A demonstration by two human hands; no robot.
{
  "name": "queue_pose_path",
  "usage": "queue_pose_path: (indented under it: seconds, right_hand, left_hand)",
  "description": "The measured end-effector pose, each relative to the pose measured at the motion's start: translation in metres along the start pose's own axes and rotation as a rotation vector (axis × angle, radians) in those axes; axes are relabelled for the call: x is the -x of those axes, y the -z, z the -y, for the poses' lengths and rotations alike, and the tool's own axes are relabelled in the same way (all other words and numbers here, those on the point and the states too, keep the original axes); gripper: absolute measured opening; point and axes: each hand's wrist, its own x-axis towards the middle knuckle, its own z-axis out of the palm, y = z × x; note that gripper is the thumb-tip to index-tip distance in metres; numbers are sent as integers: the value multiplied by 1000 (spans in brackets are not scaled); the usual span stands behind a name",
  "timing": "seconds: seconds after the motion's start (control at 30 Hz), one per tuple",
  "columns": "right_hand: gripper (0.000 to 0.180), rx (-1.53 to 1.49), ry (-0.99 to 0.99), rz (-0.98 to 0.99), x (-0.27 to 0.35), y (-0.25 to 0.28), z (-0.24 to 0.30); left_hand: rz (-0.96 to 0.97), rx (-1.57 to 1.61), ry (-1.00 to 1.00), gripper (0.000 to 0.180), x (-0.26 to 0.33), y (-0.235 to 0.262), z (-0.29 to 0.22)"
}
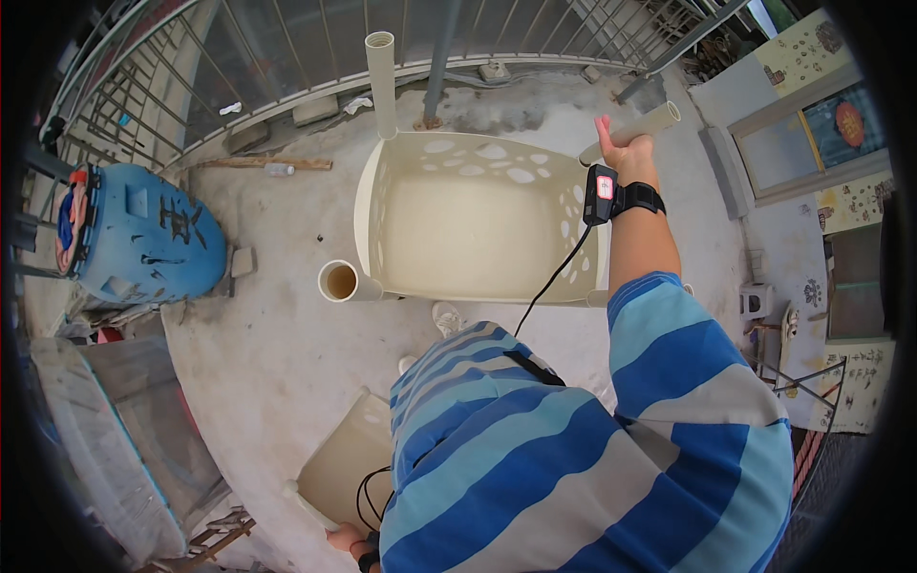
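Observation:
A cream plastic shelf basket (492,220) with oval cut-outs in its walls stands on the concrete floor before me. Tubular cream posts rise from its corners: a far-left post (381,86), a near-left post (341,281) with an open top, and a far-right post (657,119). My right hand (626,158) is closed around the far-right post, one finger sticking up. Low on the left, my left hand (344,538) grips the edge of a second cream basket (339,458), partly hidden behind my body. The first basket's near-right corner is mostly covered by my sleeve.
A blue barrel (158,234) stands at the left, with cloth at its top. Metal railing (325,38) curves along the far side. A wooden strip (272,163) lies near a small bottle (279,171). A small stool (756,301) is by the right wall.

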Motion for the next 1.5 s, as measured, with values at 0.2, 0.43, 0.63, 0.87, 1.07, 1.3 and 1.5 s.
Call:
queue_pose_path:
  seconds: [0.2,0.43,0.63,0.87,1.07,1.3,1.5]
  right_hand:
    - [45,314,-78,192,-13,21,-15]
    - [37,544,27,236,116,-40,22]
    - [51,1252,908,595,140,-51,137]
    - [55,926,26,1080,95,6,163]
    - [57,1429,119,871,21,33,131]
    - [56,1313,-45,1232,-27,40,89]
    - [46,1562,119,1206,-46,34,80]
  left_hand:
    - [9,33,-16,40,-19,5,4]
    - [25,36,-46,46,-41,13,17]
    - [1,33,-64,47,-33,4,12]
    - [-75,43,-51,47,15,-13,-9]
    - [-148,78,21,46,112,-13,-39]
    - [-148,139,134,39,226,-18,-37]
    - [-171,118,252,36,305,-26,-5]
